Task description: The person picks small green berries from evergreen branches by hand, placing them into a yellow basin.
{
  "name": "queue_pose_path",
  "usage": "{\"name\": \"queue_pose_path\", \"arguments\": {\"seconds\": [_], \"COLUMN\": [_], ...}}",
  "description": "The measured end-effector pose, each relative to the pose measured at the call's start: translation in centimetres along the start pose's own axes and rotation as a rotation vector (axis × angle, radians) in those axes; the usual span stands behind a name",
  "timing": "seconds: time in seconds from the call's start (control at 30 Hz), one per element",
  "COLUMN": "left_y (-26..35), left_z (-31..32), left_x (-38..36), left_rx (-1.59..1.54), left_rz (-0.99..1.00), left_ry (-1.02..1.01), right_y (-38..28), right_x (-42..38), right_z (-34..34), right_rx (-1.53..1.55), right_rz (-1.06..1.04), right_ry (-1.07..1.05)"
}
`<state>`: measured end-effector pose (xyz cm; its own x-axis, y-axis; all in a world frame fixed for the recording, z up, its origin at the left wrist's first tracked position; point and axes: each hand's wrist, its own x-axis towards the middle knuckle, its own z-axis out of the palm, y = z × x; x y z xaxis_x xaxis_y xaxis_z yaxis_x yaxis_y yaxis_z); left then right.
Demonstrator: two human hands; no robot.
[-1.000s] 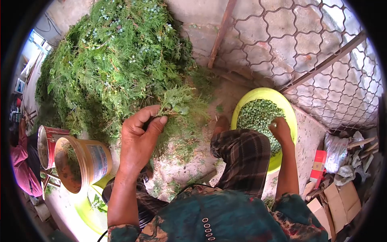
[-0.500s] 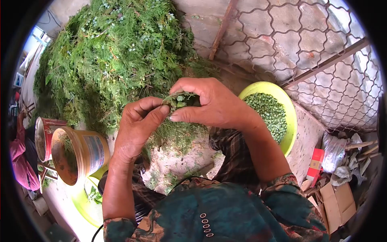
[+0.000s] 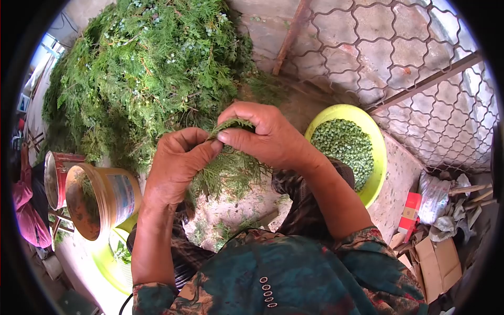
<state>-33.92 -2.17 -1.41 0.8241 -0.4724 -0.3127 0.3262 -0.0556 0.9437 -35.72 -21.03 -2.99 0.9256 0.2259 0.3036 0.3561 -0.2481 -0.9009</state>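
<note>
Pinched between thumb and fingers, a green leafy sprig [image 3: 226, 170] is held by my left hand [image 3: 178, 163]. My right hand [image 3: 270, 136] closes on the same sprig just to the right, its thumb near my left fingertips. Part of the sprig shows above my right thumb and more hangs below both hands. Beyond my hands rises a large heap of green branches [image 3: 142, 79] with pale bluish berries. Right of my right hand is a yellow-green basin [image 3: 381, 157] holding many small green berries [image 3: 344, 147].
A tan bucket [image 3: 123, 197] and a red bucket [image 3: 58, 170] lie tilted at left, above another yellow-green basin [image 3: 105, 268]. A person in pink [image 3: 31, 220] is at far left. Wire mesh [image 3: 388, 68] stands upper right; cardboard [image 3: 438, 268] lies lower right.
The berries seen between my hands are no longer visible there. My right thumb has moved slightly up and left, closer to my left fingertips.
</note>
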Motion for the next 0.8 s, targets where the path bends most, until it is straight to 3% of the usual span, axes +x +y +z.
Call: {"name": "queue_pose_path", "arguments": {"seconds": [0.03, 0.1, 0.13, 0.17, 0.2, 0.27, 0.3, 0.4, 0.43, 0.53, 0.8], "left_y": [0.2, 0.8, 1.0, 0.9, 0.5, -0.2, -0.3, 0.1, 0.0, -0.2, -0.1], "left_z": [0.0, -1.1, -1.9, -2.9, -2.7, -1.9, -1.8, -1.9, -1.9, -2.1, -1.3], "left_x": [-0.2, -0.7, -0.8, -0.6, -0.4, -0.3, -0.1, 0.2, 0.2, 0.2, 0.0], "left_rx": [0.021, 0.006, -0.009, -0.106, -0.109, -0.116, -0.145, -0.176, -0.172, -0.169, -0.087], "left_rz": [-0.015, -0.028, -0.039, -0.01, -0.001, 0.059, 0.074, 0.056, 0.061, 0.17, 0.182], "left_ry": [-0.006, 0.108, 0.219, 0.158, 0.154, 0.17, 0.139, 0.165, 0.162, 0.148, 0.151], "right_y": [-0.1, 0.7, 0.4, 1.2, 1.7, 2.0, 1.9, 0.6, -0.8, -0.8, -0.6], "right_x": [-0.1, 0.0, -0.1, 0.1, 0.0, -0.1, -0.2, -0.1, -0.1, -0.5, -0.5], "right_z": [-0.2, -3.3, -6.0, -6.7, -6.9, -6.7, -6.1, -3.4, -2.7, -1.7, -1.0], "right_rx": [-0.058, -0.166, 0.075, 0.392, 0.384, 1.066, 1.212, 1.136, 1.06, 0.953, 0.767], "right_rz": [-0.019, 0.293, 0.47, 0.377, 0.369, 0.551, 0.534, 0.538, 0.657, 0.678, 0.608], "right_ry": [0.032, 0.359, 0.465, 0.58, 0.58, 0.418, 0.311, 0.186, 0.172, 0.074, 0.015]}}
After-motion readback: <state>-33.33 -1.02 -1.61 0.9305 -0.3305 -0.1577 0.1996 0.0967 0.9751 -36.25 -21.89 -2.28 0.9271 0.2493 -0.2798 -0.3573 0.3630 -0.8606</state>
